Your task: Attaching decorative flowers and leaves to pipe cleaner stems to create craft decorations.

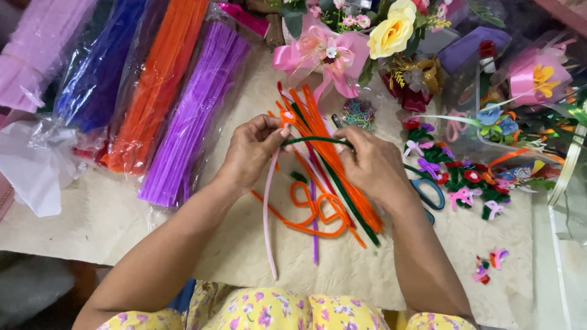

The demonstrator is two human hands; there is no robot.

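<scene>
1. The left hand (252, 150) pinches one end of a thin dark-green fuzzy pipe cleaner (315, 140) between thumb and fingertips; a pale pink pipe cleaner (267, 214) hangs down from the same grip toward the person's lap.
2. The right hand (370, 162) closes on the other end of the green one, so it spans the gap between both hands in a shallow arc.
3. Just under the hands lies a loose fan of orange pipe cleaners (324, 146) — with one bent into loops (315, 211) — on the cream mat covering the desk (367, 269).
4. Blue-handled scissors (428, 192) lie just beside the right wrist.
5. To the left, bagged bundles of pipe cleaners — purple (195, 116), orange (156, 85), dark blue (98, 67) — lie side by side.
6. Small finished pipe-cleaner flowers (465, 180) cluster to the right; a pink ribbon bow (324, 55) and a yellow artificial rose (391, 30) sit at the far edge.
</scene>
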